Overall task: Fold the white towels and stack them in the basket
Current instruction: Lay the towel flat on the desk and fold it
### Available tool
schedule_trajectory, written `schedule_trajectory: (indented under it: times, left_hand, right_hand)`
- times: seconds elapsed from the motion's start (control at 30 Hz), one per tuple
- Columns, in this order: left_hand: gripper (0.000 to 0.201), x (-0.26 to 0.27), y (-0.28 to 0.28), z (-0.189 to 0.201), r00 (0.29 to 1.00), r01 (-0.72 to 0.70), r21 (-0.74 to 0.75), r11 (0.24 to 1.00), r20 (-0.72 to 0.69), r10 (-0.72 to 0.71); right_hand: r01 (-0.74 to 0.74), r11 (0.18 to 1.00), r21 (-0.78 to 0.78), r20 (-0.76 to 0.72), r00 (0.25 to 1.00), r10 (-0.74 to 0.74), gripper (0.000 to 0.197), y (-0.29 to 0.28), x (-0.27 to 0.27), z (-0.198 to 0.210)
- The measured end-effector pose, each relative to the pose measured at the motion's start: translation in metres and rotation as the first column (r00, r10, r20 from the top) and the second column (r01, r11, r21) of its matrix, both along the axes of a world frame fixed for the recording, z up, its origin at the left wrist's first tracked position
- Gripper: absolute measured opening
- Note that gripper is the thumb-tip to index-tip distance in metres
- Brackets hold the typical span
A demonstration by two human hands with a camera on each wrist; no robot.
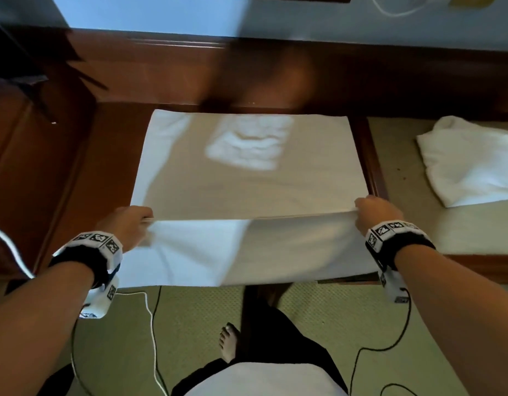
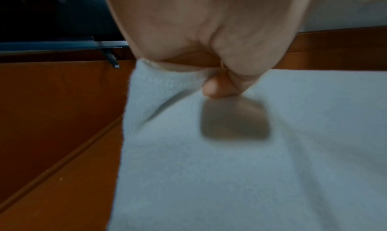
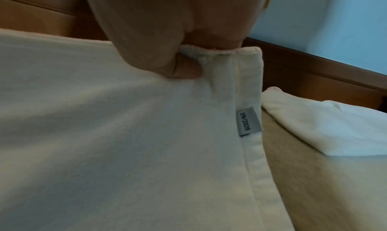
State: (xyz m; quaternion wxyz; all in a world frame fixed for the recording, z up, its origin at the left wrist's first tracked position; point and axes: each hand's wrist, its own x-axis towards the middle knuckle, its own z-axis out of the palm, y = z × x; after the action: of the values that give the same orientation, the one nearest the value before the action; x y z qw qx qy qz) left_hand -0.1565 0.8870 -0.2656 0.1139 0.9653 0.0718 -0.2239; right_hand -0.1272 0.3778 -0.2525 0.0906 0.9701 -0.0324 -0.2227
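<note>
Now both grips are pinching tight: left hand point(image 1: 127, 224) and right hand point(image 1: 375, 214) each holding a white towel point(image 1: 247, 181) corner, its tag point(image 3: 248, 121) reading "09/2025".

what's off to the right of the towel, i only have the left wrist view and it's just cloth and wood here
Observer: A second white towel lies crumpled on a beige surface to the right, not folded.
Operator: is the right hand on the same towel as the left
Observer: Yes. The right hand pinches the right edge of the spread towel; the left hand pinches the left edge.
Operator: any tag on it
Observer: A small grey label sits on the hem below the right hand.
Operator: basket anywhere
Observer: None shows in any view.
</note>
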Motion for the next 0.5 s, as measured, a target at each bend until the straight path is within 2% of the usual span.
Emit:
schedule_trajectory:
  times: [0.13, 0.3, 0.5]
  left_hand:
    - [0.029, 0.042, 0.001, 0.004, 0.998, -0.032, 0.003, 0.999, 0.050, 0.032]
    - [0.026, 0.093, -0.006, -0.007, 0.999, -0.046, 0.088, 0.995, 0.032, 0.043]
    - [0.018, 0.116, -0.012, -0.035, 0.993, -0.104, 0.144, 0.984, 0.069, 0.095]
  right_hand:
    - [-0.007, 1.000, 0.012, 0.059, 0.998, 0.006, 0.019, -0.005, 0.049, -0.004]
    - [0.002, 0.998, 0.059, 0.023, 1.000, -0.003, 0.023, -0.006, 0.102, -0.024]
    - [0.014, 0.998, 0.068, -0.005, 1.000, -0.014, 0.023, -0.008, 0.124, -0.051]
